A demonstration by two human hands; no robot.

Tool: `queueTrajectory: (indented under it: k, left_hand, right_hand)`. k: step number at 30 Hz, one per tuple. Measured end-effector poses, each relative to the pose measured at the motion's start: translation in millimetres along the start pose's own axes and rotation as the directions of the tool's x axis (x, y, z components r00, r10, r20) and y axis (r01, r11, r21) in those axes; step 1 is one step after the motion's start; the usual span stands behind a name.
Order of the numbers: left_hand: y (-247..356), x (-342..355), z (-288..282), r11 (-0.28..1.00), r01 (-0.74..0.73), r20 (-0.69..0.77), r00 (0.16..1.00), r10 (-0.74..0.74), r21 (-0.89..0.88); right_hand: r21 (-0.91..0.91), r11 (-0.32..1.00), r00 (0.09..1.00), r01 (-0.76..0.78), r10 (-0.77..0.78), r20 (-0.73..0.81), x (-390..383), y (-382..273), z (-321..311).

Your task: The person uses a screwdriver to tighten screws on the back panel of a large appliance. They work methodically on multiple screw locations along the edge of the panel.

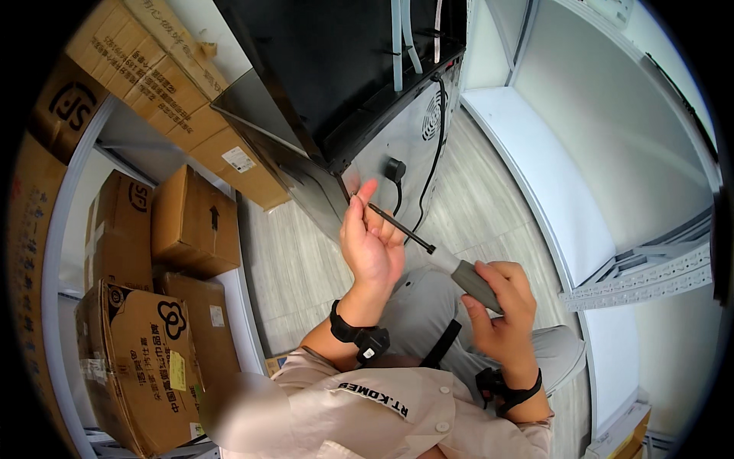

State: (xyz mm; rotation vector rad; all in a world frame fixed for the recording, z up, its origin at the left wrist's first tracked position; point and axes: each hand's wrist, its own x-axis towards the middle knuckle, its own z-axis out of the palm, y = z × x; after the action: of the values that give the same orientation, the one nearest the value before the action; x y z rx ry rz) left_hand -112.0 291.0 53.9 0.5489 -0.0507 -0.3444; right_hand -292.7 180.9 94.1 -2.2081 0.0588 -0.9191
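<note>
My right hand [511,310] is wrapped round the grey handle of a screwdriver [475,286]. Its long dark shaft slants up and left, with the tip beside the fingers of my left hand [373,245]. That hand is palm up, its thumb and fingertips drawn together against the lower corner of a black and silver machine [376,157]. Whatever small thing they pinch, if any, is too small to make out. A black plug [394,169] with a cord sits in the machine's side panel, just above my left fingers.
Cardboard boxes [195,222] fill the shelf on my left, and taller cartons [164,84] stand behind. A white shelf [547,183] curves along my right, with a perforated metal upright [642,277]. A black power cord [433,164] hangs down the machine to the wood-look floor [294,256].
</note>
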Motion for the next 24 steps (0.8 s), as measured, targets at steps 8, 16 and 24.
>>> queueTrajectory:
  k: [8,16,24]
  left_hand:
    - [-28.2,-15.8,-28.2,0.895,0.243,0.175,0.929,-0.326,0.374]
    - [-74.3,-26.1,-49.7,0.776,0.440,0.063,0.852,-0.520,0.451]
    - [-117.3,-23.3,-70.1,0.590,0.608,0.064,0.666,-0.743,0.531]
  right_hand:
    - [0.244,0.931,0.942,-0.271,0.309,-0.134,-38.0,54.9,-11.2]
    - [0.565,0.464,0.720,-0.682,0.559,0.410,-96.4,97.0,49.8]
    - [0.223,0.694,0.728,-0.685,0.654,0.203,-91.6,102.7,55.7]
